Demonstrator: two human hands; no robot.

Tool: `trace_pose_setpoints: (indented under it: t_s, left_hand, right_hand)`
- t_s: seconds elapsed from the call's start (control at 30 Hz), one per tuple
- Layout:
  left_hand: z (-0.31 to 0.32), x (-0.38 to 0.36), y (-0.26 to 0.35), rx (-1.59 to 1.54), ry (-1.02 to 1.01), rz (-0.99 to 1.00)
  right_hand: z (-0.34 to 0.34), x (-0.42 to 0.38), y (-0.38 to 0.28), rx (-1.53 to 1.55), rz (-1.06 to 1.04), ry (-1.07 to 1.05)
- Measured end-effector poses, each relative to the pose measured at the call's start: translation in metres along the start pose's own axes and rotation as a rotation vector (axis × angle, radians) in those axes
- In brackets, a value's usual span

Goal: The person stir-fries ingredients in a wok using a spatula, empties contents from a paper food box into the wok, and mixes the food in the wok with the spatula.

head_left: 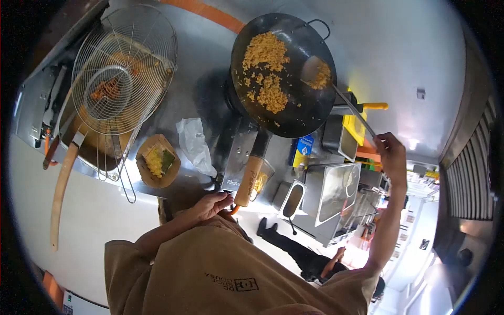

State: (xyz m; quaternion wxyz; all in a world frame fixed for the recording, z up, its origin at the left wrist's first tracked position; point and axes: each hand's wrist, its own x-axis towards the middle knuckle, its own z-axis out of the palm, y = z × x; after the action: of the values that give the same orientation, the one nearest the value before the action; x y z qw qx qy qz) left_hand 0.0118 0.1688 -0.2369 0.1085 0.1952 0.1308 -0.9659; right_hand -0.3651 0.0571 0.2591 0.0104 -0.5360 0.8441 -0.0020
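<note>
Steel counter holds the wok [294,79]; right hand [391,149] grips the ladle [336,89], left hand [212,205] open beside wok's handle [249,178].

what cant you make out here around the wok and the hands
Head view only, heavily warped:
- Ladle bowl: rice covers it, so its depth is unclear.
- Left hand: near the wok handle, but contact is unclear; fingertips are hidden.
- Right hand: its palm faces away, hiding the grip on the ladle.
- Wire strainer: mesh blurs the orange pieces under it.
- Print on the blue packet: too small.

"Pinnacle"-like word on wok handle [248,182], unclear shirt logo [233,283]
</note>
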Motion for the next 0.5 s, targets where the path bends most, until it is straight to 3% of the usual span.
trace_pose_setpoints:
  t_s: [0.13,0.2,0.27,0.3,0.33,0.4,0.43,0.5]
  left_hand:
    - [0.051,-0.018,0.002,0.302,0.182,0.133]
    - [0.056,-0.023,-0.002,0.477,0.297,0.17]
    - [0.052,-0.028,-0.011,1.151,0.333,0.521]
    - [0.046,-0.025,-0.014,1.49,0.365,0.686]
    - [0.055,-0.028,-0.015,1.52,0.372,0.679]
    - [0.091,-0.034,-0.012,2.009,0.549,0.608]
    - [0.111,-0.037,-0.009,2.077,0.563,0.566]
    - [0.095,-0.027,-0.011,2.081,0.572,0.586]
  right_hand:
    - [-0.031,0.026,0.03,0.016,0.173,-0.378]
    - [-0.025,0.04,0.029,-0.021,0.186,-0.42]
    - [-0.004,0.054,0.002,0.081,0.25,-0.654]
    - [0.012,0.068,-0.007,0.062,0.149,-0.76]
    - [0.031,0.081,-0.015,0.044,0.044,-0.858]
    - [0.069,0.087,-0.024,0.126,-0.13,-0.506]
    - [0.079,0.086,-0.014,0.148,-0.125,-0.491]
    - [0.09,0.089,0.004,-0.25,-0.547,0.298]
